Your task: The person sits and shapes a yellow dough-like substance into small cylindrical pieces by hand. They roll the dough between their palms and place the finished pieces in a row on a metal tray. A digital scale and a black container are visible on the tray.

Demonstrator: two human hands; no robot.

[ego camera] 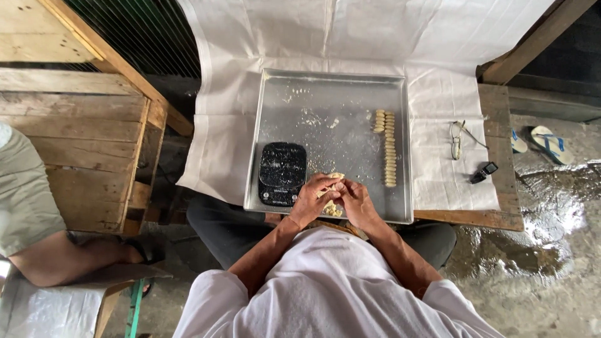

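Both hands meet over the near edge of a large metal tray (294, 87). My left hand (311, 201) and my right hand (357, 201) together pinch a small pale lump of dough (336, 177), fingers closed around it. More dough (332, 210) lies on the tray just beneath my palms. A black digital scale (282, 173) sits on the tray right beside my left hand. To the right of my hands, a column of several small shaped dough pieces (389, 147) runs along the tray, with a short second column at its far end.
The tray rests on a white cloth (438, 94) over a wooden table. Eyeglasses (457, 139) and a small black object (483, 172) lie on the cloth at right. Another person's leg (56, 253) is at left by wooden crates. Sandals (548, 144) lie on wet concrete.
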